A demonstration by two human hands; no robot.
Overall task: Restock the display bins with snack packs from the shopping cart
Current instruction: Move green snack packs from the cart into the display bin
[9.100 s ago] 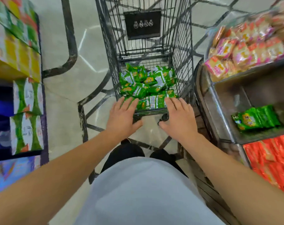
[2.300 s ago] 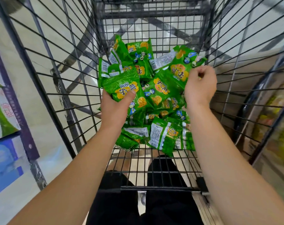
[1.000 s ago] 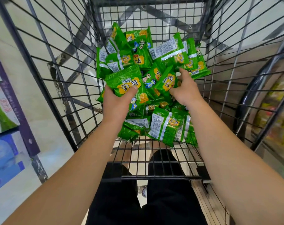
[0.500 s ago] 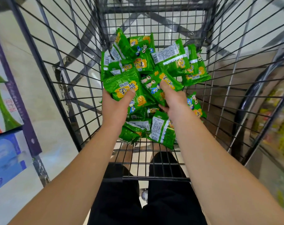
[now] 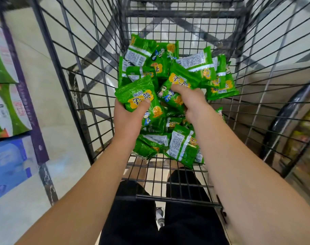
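Packs [image 5: 183,147] look light, puffy, slick; I'd grip mid-body. Left hand [image 5: 128,119] clutches one, right hand [image 5: 191,99] pinches another at cart [image 5: 90,96] centre.

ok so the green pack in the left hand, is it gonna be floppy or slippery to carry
Probably soft rather than stiff: the green pack looks puffed and creases under the thumb of the left hand. Its glossy film suggests it may be slippery, so stacking several could let them slide. It is likely light for its size, since the hand holds it up by one end.
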